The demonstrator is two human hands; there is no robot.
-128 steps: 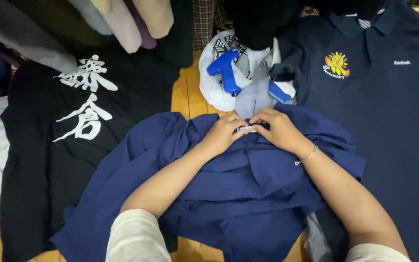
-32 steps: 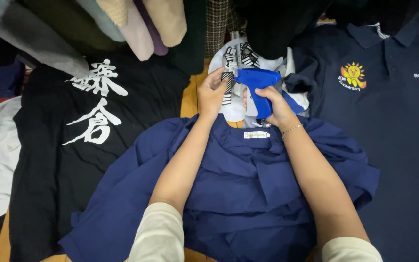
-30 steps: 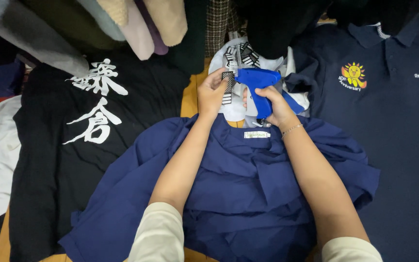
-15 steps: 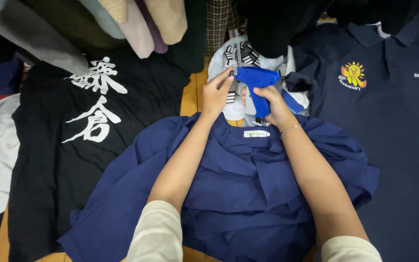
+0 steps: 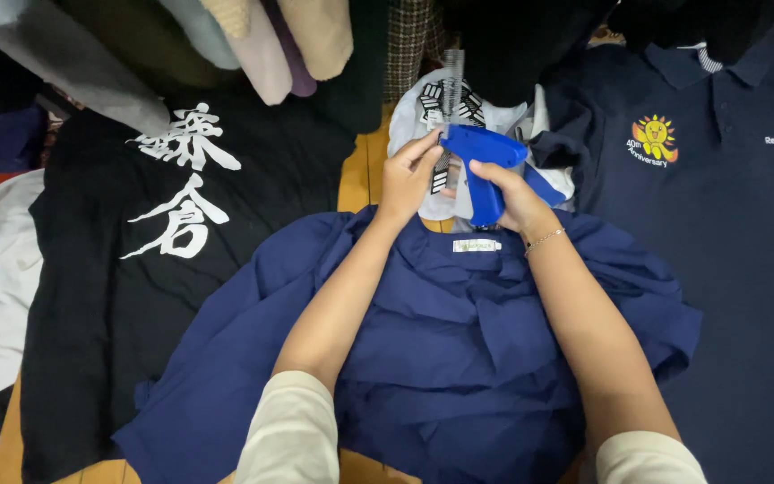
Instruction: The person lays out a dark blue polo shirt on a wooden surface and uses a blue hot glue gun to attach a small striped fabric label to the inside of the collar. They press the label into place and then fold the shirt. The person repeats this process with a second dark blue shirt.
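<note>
Hands meet over a blue tagging gun (image 5: 484, 166) above a spread navy shirt (image 5: 441, 350) on a wooden bench (image 5: 356, 175). The right hand (image 5: 512, 193) is clamped around the gun's handle, holding it just beyond the shirt's collar, over a white bag (image 5: 494, 112). The left hand (image 5: 408, 175) has its fingertips pinched together at the gun's front end, where a strip of fasteners (image 5: 452, 76) stands upright from the top of the tool.

A few seconds ago both hands were pressed together on the collar, at the small white label (image 5: 477, 245), and the gun lay untouched on the bag. The label now lies uncovered, just below the wrists. Over the last second the gun has stayed in much the same place while the left hand has shifted slightly along its nose.

A black T-shirt with large white characters (image 5: 181, 188) lies flat to the left, its edge under the navy shirt's sleeve. A dark polo shirt with a sun emblem (image 5: 718, 224) covers the right side. Hanging garments (image 5: 262, 45) in grey, pink and tan drop in from the top edge and hide the far part of the bench. Cream sleeves (image 5: 293, 430) frame the foreground, and the forearms cross much of the navy shirt.
</note>
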